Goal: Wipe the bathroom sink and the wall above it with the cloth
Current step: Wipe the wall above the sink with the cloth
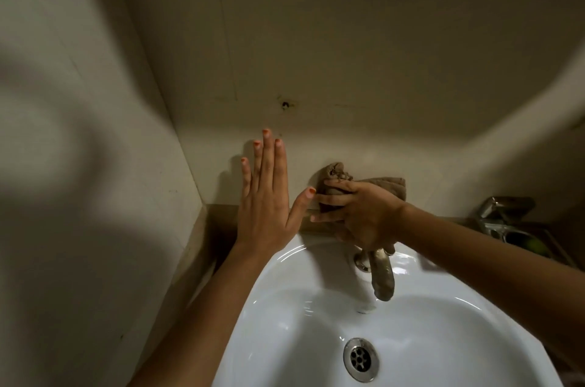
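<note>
A white oval sink [285,323] fills the lower middle, with a metal drain [360,359] and a dull tap [383,276] at its back rim. Above it rises a pale tiled wall [316,70]. My right hand [361,215] grips a crumpled brown cloth [335,174] and presses it against the wall just above the sink's back edge. My left hand [266,196] lies flat on the wall to the left of the cloth, fingers stretched upward and holding nothing.
A small dark hole [286,105] marks the wall above my hands. A side wall [95,165] closes in on the left. At the right stands a second metal tap [497,209] over a steel basin [519,237]. A brown ledge [218,212] runs behind the sink.
</note>
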Tool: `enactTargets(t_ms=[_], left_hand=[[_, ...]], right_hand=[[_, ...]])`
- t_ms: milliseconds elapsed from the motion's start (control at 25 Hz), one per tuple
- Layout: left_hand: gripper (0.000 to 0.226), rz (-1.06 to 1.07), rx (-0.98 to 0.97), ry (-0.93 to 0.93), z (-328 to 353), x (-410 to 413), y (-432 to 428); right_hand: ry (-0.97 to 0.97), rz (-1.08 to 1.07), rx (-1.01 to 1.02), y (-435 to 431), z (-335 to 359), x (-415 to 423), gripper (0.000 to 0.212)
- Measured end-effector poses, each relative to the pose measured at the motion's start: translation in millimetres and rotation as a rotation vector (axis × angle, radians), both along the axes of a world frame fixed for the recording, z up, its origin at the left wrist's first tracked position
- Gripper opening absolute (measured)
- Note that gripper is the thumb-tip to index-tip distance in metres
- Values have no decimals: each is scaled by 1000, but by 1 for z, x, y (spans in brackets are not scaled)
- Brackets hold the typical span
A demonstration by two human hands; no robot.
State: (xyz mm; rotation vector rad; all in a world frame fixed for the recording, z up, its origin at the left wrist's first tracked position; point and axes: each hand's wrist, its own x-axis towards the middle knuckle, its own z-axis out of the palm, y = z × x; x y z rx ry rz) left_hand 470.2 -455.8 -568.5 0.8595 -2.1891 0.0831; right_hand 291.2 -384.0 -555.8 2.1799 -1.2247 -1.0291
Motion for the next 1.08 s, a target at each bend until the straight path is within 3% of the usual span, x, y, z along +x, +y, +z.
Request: enactTargets(t_ms=[120,240,360,480,600,720,920,1080], left_hand=[[75,-39,-41,57,14,-11,6],[75,-89,-75,162,32,-25,11],[76,-98,-102,272,50,-39,15],[78,-117,-142,305,60,-57,20],[78,-157,-141,289,57,-74,28],[77,-192,-202,176,42,-85,30],[75,-300,-362,-71,10,-99,35],[76,-296,-340,-105,-1,-108,37]], right_hand=[[-107,28,-99,10,31,-7,43],[-216,253,-495,17,83,-19,35],[-339,370,-826,7,143,-38,51],[-397,302,-1173,-1,178,-54,54],[-474,209,-1429,2,138,-62,54],[-586,107,-1480,14,62,-69,52],[-636,-48,-1289,47,-85,-84,41],[-840,-268,-1229,68,-146,-78,45]])
